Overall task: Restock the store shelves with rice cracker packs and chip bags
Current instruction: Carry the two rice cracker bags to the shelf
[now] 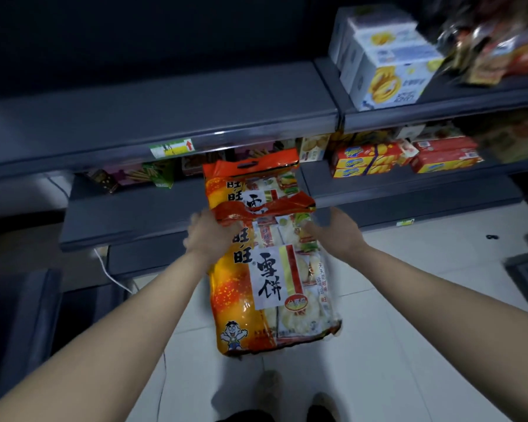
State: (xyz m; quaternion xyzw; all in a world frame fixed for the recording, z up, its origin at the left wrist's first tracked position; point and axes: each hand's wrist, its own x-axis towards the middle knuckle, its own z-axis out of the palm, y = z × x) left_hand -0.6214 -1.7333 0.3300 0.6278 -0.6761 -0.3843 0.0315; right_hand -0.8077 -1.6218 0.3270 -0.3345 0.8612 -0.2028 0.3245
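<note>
A dim shop aisle is seen, with grey shelves and a pale tiled floor [409, 300]. A rice cracker pack [275, 284] is held up over the floor, hanging down below both grips. Its red top edge is pinched by the left grip [209, 236]. The right grip [336, 229] is set at the pack's right edge, thumb up; it cannot be told if anything is squeezed there. A second pack [250, 178] is seen just past both grips, partly covered by the first. Its top is close under the front edge of the upper shelf [165, 105]. A wide stretch of the lower shelf [128, 217] shows left of the left grip. White boxes [384, 65] and red and yellow boxes [369, 159] are stacked up and right of the right grip. Open floor is seen under both grips.
</note>
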